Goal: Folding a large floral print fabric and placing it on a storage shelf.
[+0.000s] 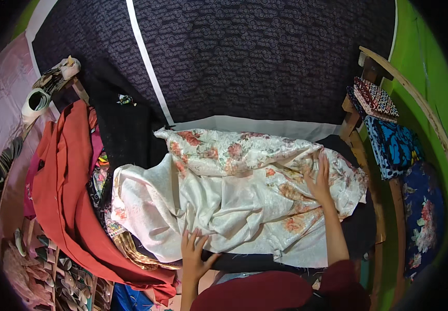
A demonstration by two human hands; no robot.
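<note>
A large piece of white fabric (219, 202) with orange and red flowers lies rumpled before me, its far part folded over in a long roll. My left hand (194, 253) rests at its near edge, fingers spread and pointing away from me. Farther off, on the flowered right part, my right hand (320, 181) lies with its fingers stretched out, touching the cloth. Neither hand grips anything. Beneath the white fabric, black cloth (358, 228) shows at the right and along the near edge.
Red cloth (68, 197) drapes down the left side, beside black fabric (125, 119). Folded patterned cloths (392, 142) hang over a wooden frame (358, 150) at right. Slippers or shoe soles (71, 280) lie at lower left. A dark patterned sheet (265, 57) stands behind.
</note>
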